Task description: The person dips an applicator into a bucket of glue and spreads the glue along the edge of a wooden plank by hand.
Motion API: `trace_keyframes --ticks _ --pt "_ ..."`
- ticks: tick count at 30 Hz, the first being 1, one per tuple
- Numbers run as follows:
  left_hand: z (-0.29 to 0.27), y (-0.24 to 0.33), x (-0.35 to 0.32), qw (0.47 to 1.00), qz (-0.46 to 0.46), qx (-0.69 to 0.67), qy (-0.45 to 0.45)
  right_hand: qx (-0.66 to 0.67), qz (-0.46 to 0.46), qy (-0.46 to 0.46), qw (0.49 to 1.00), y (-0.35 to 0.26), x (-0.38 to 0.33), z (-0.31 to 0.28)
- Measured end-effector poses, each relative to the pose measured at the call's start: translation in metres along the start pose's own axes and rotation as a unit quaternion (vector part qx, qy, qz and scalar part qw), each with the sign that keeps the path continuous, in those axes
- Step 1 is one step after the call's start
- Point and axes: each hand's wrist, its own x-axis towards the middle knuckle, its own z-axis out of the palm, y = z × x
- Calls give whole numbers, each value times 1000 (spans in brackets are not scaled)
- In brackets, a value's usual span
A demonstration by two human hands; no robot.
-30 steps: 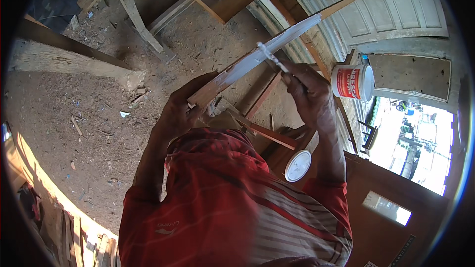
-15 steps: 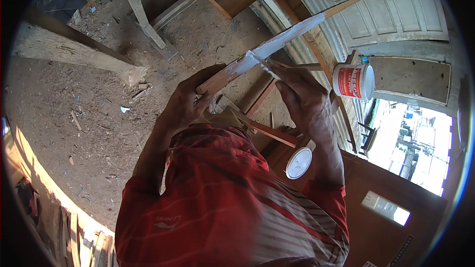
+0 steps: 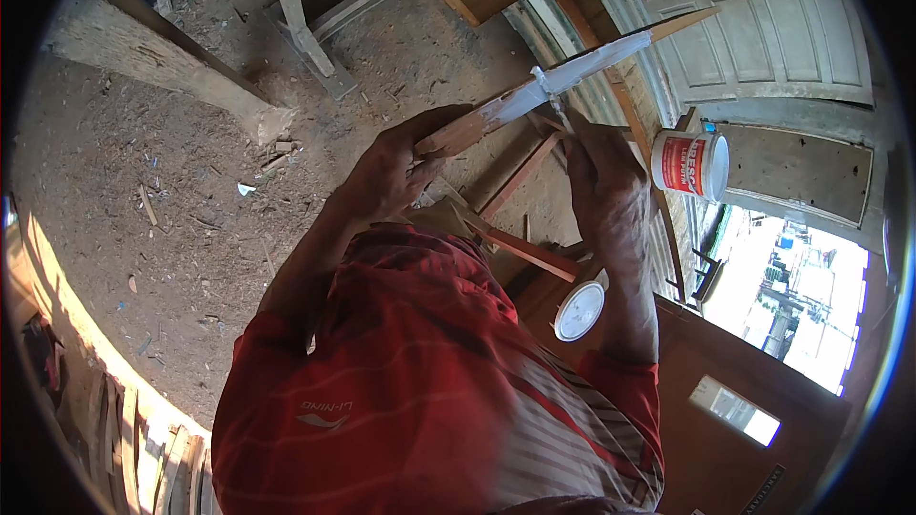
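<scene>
Two bare hands work over a dirt floor strewn with sawdust and wood chips, which we record as the largest item in view. Next in size, a panelled white door lies at the upper right, and a heavy timber beam crosses the floor at the upper left. A brown door with a small glazed pane fills the lower right.

We note the person's red striped shirt across the lower centre. A long wooden strip, partly coated white, runs on a slant from the middle of the view toward the upper right, held clear of the floor. The left hand has its fingers clenched around the bare lower end of the strip. The right hand sits just beside the strip's middle, fingers pinched on a thin tool, which touches the white-coated part; we cannot tell what kind of tool it is.

A red and white can stands open near the right hand, on a wooden frame. A round white lid lies below that hand. Several loose wooden slats lie between the two forearms.
</scene>
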Motion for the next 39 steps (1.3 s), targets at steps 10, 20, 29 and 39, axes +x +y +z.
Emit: trace_keyframes --ticks 10,20,29,39 --pt "-3 3 -4 998 -46 -36 -29 38 -49 -16 998 -64 -35 19" --pt "-3 -8 -2 999 37 -15 -6 71 -10 2 997 -72 -39 16" --pt "-3 -4 -2 1000 -12 -11 -25 71 18 29 997 -66 -37 12" --pt "-4 -13 1 1000 18 -2 -24 44 122 51 990 1 -13 5"
